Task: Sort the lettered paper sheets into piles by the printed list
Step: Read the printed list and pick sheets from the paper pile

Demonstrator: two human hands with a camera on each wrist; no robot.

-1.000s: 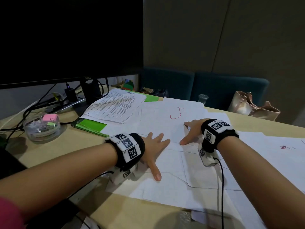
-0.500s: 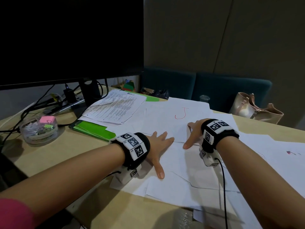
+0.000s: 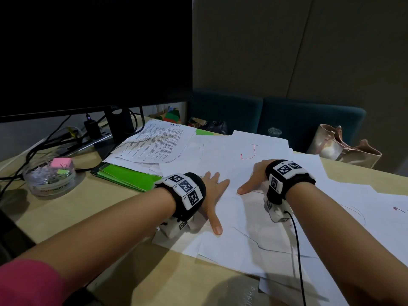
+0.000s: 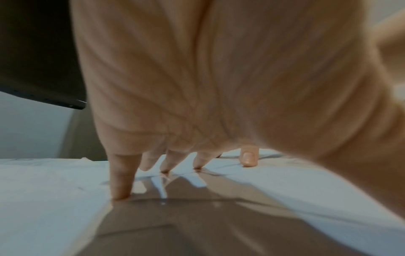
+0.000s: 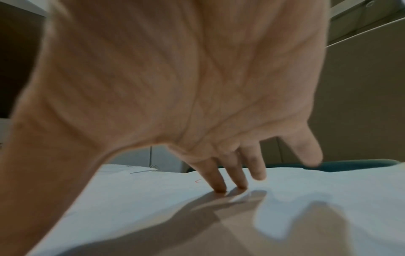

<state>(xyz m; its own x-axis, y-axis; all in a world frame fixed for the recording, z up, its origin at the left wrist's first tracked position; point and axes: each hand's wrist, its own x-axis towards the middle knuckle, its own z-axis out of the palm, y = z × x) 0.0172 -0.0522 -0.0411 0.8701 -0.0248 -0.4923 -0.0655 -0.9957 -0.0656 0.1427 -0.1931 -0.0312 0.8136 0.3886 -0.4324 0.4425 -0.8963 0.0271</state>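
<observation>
White paper sheets (image 3: 242, 228) lie spread and overlapping across the desk. One sheet (image 3: 249, 151) at the back bears a red letter J. My left hand (image 3: 215, 195) lies flat on the sheets with fingers spread, its fingertips (image 4: 120, 194) pressing the paper. My right hand (image 3: 254, 177) rests just to its right, below the J; its straight fingers (image 5: 219, 187) touch the paper while the thumb points left. Neither hand holds a sheet. The printed list (image 3: 154, 142), dense with text, lies at the back left, partly over other papers.
A black monitor (image 3: 95, 51) stands at the left, with cables behind its foot. A green folder (image 3: 130, 176) sticks out from under the papers. A clear bowl of clips (image 3: 50, 175) sits far left. A beige handbag (image 3: 340, 146) and teal seats (image 3: 287, 120) stand behind the desk.
Both hands have slid slightly forward over the sheets, staying flat. The view has shifted a little to the left and closer.
</observation>
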